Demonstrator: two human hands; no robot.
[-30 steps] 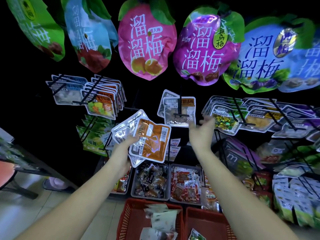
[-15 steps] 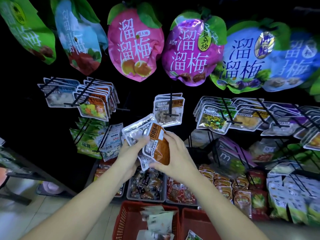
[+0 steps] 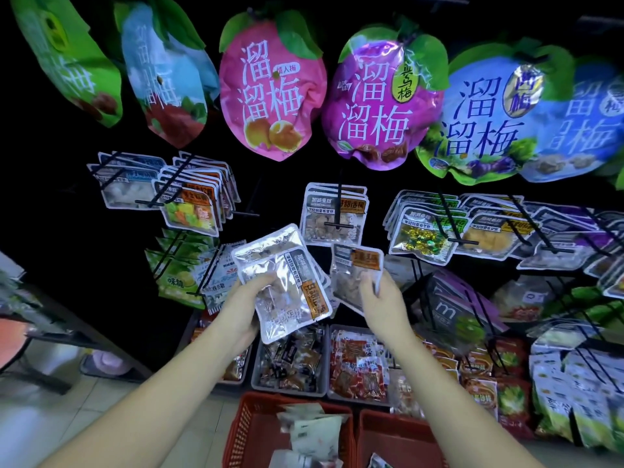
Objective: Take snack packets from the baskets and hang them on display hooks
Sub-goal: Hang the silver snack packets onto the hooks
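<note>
Snack packet in right hand: single clear-and-orange packet (image 3: 356, 276), held upright just below the centre hook; not yet on it
Right hand: right hand (image 3: 380, 298) pinching the packet's lower right edge, fingers closed on it, thumb side toward the packet
Left hand: left hand (image 3: 248, 305) closed around a fanned stack of silver packets (image 3: 282, 282), gripping them from the lower left; the stack sits beside the single packet, apparently not touching it, though the gap is narrow
Target hook: centre hook (image 3: 339, 211) already carries a few packets of the same orange-labelled kind (image 3: 334, 219); its tip points out toward the camera, just above the held packet
Done so far: neighbouring hooks to the left (image 3: 189, 204) and to the right (image 3: 435, 234) hold full rows; the row of large plum bags (image 3: 271, 96) along the top of the rack is hung
Left to do: by my judgement, this packet, then the several in the left hand; more packets lie in the red basket (image 3: 250, 430) at the bottom edge, and a second red basket (image 3: 398, 437) beside it shows one packet at its near corner
Grey bins: two grey bins (image 3: 290, 388) of loose snacks sit between the baskets and the rack; whether they belong to the task I cannot tell
Next move: likely lifting the packet so its top hole meets the hook tip; the hole itself is too small to make out
</note>
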